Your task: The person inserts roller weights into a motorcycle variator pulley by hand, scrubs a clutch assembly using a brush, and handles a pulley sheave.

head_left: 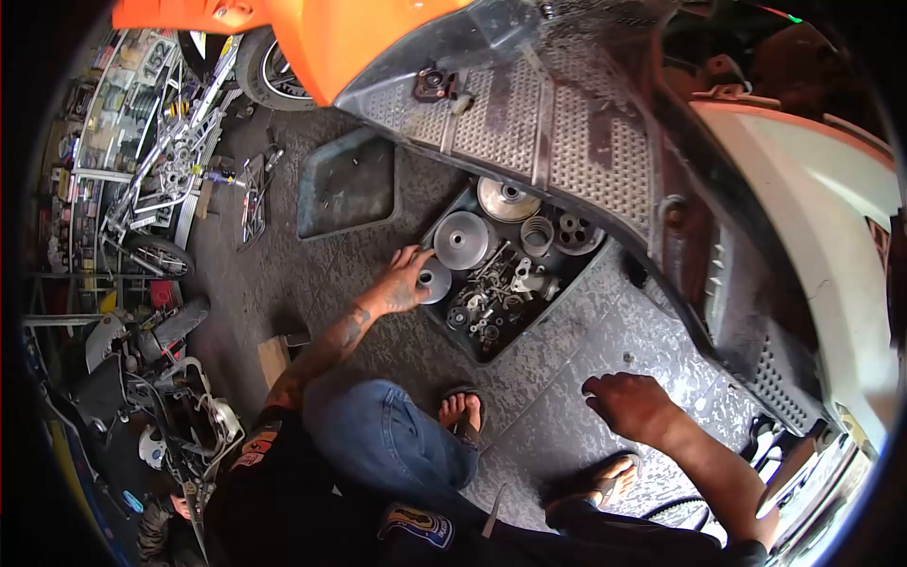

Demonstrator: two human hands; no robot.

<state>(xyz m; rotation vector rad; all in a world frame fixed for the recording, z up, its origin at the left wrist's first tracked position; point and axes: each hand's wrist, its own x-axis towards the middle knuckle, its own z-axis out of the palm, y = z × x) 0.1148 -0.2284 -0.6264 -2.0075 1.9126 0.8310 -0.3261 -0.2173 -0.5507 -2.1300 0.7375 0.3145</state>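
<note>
My left hand (401, 283) reaches to the left side of a black parts tray (541, 328), its fingers and thumb closed about the edge of a grey metal pulley disc (434, 282). Beside that disc lies a larger pulley disc (462, 240). A third round pulley (508, 198), a coil spring (538, 236) and a round part with holes (573, 232) sit along the tray's far side. Loose bolts and small parts (496, 288) are heaped in its middle. Over the floor at the right, my right hand (631, 406) is curled palm down; the inside of its fingers is hidden.
A scooter with a textured footboard (595, 123) and an orange panel (378, 33) overhangs the tray's far side. Another shallow tray (350, 184) lies on the floor. Motorcycle frames (175, 156) and parts crowd the left. A wooden block (275, 359) lies near my left forearm.
</note>
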